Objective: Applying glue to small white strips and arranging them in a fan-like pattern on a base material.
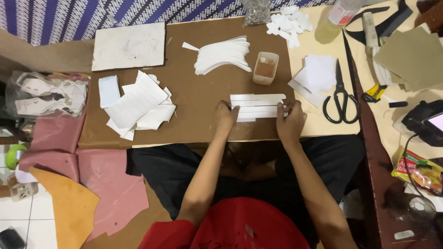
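The step in hand looked like squaring up a small set of white strips (257, 107) laid side by side on the brown board (194, 97), just below the little cup (265, 68). The left hand (225, 118) rested on the strips' left ends, fingers curled and pressed down on them. The right hand (290, 121) was at their right ends, fingers close together, seeming to pinch the edge of a lower strip, though the grip was too small to be sure. A fanned stack of the same strips (222, 55) lay left of the cup, loose white sheets (138, 105) well left of it, and scissors (341, 97) to its right on the counter (318, 124). The next move would call for holding one end steady while nudging the other, so the ends lined up without the strips sliding over each other.
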